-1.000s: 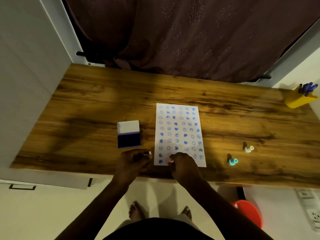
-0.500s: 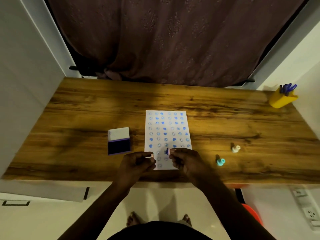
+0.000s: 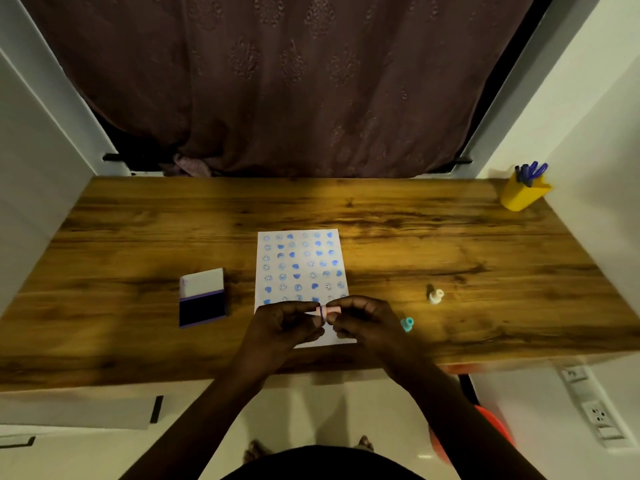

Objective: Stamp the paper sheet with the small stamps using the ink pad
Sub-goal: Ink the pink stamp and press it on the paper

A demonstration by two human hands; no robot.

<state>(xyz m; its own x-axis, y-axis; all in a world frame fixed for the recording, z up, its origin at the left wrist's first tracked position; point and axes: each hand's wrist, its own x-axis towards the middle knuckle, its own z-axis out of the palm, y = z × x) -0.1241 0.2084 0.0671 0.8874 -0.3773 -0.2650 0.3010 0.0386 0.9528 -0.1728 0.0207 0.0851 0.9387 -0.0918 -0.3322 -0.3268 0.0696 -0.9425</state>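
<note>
Your left hand (image 3: 277, 327) and right hand (image 3: 367, 320) meet above the near end of the white paper sheet (image 3: 301, 268), both pinching one small pink stamp with a dark blue band (image 3: 327, 310), which lies sideways between your fingertips. The sheet lies flat at the middle of the brown wooden table (image 3: 450, 244), its surface covered in rows of blue heart and smiley prints. To the left of the sheet rests the open ink pad with a dark blue pad and white lid (image 3: 202, 297). To the right, near your right hand, lies a small teal stamp (image 3: 407, 323); farther right stands a small white stamp (image 3: 435, 295). A yellow pen holder with blue pens (image 3: 524, 188) occupies the far right corner.
</note>
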